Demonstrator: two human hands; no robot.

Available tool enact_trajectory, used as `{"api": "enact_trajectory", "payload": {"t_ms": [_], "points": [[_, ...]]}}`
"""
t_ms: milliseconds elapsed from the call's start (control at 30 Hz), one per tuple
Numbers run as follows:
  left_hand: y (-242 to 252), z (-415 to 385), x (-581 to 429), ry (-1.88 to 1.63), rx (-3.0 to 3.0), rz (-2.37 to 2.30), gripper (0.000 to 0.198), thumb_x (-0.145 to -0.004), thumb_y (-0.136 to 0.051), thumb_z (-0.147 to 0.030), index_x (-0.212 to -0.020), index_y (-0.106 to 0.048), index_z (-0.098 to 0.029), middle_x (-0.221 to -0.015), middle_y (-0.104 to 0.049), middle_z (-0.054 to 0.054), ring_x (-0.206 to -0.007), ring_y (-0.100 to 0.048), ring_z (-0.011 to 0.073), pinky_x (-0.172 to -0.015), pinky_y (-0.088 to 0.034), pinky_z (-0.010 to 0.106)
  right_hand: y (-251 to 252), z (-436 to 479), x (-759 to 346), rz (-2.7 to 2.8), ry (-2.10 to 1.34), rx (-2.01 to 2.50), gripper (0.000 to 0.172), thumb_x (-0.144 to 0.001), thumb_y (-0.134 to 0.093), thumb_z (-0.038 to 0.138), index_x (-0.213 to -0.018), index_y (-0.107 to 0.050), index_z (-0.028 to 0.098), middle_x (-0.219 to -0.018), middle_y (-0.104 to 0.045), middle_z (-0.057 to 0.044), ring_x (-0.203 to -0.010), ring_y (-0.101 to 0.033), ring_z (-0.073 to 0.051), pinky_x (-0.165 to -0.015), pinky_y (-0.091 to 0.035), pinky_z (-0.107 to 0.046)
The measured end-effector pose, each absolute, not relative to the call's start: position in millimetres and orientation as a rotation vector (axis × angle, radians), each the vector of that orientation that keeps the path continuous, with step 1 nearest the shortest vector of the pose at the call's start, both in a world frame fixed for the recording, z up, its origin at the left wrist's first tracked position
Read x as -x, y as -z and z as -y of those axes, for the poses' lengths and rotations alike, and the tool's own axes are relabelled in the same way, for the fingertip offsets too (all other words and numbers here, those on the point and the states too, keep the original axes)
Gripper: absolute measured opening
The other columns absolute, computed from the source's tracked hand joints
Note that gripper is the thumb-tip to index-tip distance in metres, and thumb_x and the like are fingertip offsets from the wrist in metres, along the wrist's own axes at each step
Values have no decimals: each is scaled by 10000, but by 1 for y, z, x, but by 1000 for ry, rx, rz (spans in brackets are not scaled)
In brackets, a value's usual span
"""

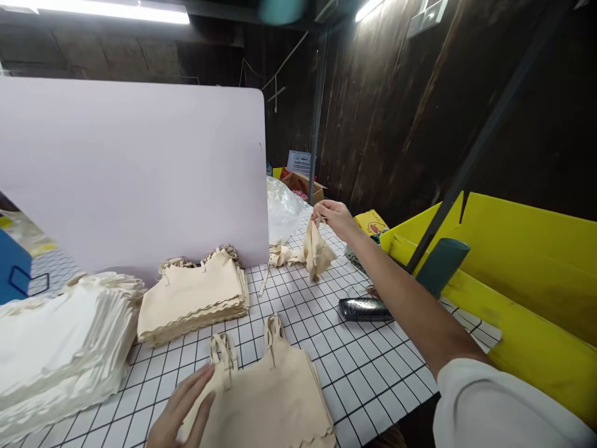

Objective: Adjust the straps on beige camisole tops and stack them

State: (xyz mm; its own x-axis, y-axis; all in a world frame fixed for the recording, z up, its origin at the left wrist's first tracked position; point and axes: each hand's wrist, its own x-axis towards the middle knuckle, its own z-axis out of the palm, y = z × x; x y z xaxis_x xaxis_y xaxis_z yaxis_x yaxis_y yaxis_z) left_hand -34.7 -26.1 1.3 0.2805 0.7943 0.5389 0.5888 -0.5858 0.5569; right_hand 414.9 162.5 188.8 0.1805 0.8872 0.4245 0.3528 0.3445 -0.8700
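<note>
A white short sleeve (pixel 508 410) shows at the near right. The fabric is plain and loose, with a curved crease beside the opening. The right forearm (pixel 415 305), right hand (pixel 336 218) and left hand (pixel 180 414) are bare.

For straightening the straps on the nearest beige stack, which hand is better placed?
Probably the left: the left hand is beside those straps, while the right hand holds beige fabric farther away.

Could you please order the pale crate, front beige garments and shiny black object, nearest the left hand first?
1. Front beige garments, right at the left hand.
2. Shiny black object, farther right.
3. Pale crate, far back.
</note>
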Motion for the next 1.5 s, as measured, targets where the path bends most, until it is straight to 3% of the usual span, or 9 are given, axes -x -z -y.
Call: {"api": "enact_trajectory", "payload": {"t_ms": [133,333,433,533,700,933,1267,1400,1500], "points": [[-53,-13,-35,-1094,-2047,-1103,340,-946,-609,-435,-1251,-704,-318,-1277,-722,50,-1238,-653,301,-1024,-576,463,-233,-128,-398,1281,-837,913,400,-719,-827,493,-792,-608,167,-703,-621,1,-641,-605,-114,-661,-518,-259],[-109,-62,-137,-987,-1749,-846,806,-752,-819,-467,-1460,-508,-240,-1526,-506,157,-1393,-491,368,-1023,-527,475,-243,-79,-360,1364,-1003,832,370,-736,-848,449,-805,-632,156,-711,-633,1,-633,-625,-114,-683,-542,-264],[-115,-67,-156,-827,-1517,-747,533,-721,-831,-480,-1106,-695,-137,-1030,-749,133,-888,-726,298,-704,-589,359,-239,-69,-350,1415,-1039,818,343,-788,-800,454,-843,-628,162,-755,-647,-12,-718,-662,-146,-755,-559,-309],[-119,-64,-161,-809,-1219,-717,403,-714,-841,-469,-854,-685,-125,-729,-711,62,-606,-663,189,-564,-538,284,-233,-68,-353,1527,-930,871,345,-847,-728,430,-1056,-640,170,-969,-689,-55,-911,-690,-186,-842,-546,-348],[-135,-67,-156,-972,-783,-669,328,-739,-834,-338,-965,-695,-146,-908,-775,103,-867,-739,240,-805,-610,326,-204,-55,-382,1580,-372,1269,415,-816,-744,471,-1114,-679,189,-940,-713,-57,-846,-661,-189,-824,-508,-355],[-140,-73,-165,-1077,-699,-634,189,-822,-737,-235,-975,-704,-129,-973,-783,107,-995,-734,243,-905,-598,328,-131,-22,-353,1437,-1108,1202,584,-720,-734,714,-876,-740,151,-864,-756,-78,-818,-691,-209,-760,-510,-336],[-126,-102,-129,-829,-1577,-951,363,-676,-877,-433,-633,-691,-125,-553,-638,38,-580,-607,156,-548,-472,239,-150,-78,-357,1327,-1001,1141,404,-674,-810,535,-830,-732,170,-794,-698,-18,-708,-600,-150,-592,-453,-250],[-152,-114,-140,-994,-1650,-702,321,-774,-814,-422,-972,-764,-174,-949,-747,74,-970,-669,212,-810,-518,265,-175,-84,-358,1720,-1054,1171,383,-682,-812,497,-839,-781,149,-788,-714,-27,-686,-584,-134,-590,-426,-239],[-164,-117,-152,-725,-1639,-462,418,-729,-855,-381,-1071,-748,-168,-992,-740,73,-902,-674,192,-792,-515,266,-190,-80,-360,1847,-1064,1141,395,-729,-771,503,-902,-798,149,-768,-716,-25,-663,-575,-126,-585,-419,-236]]}}
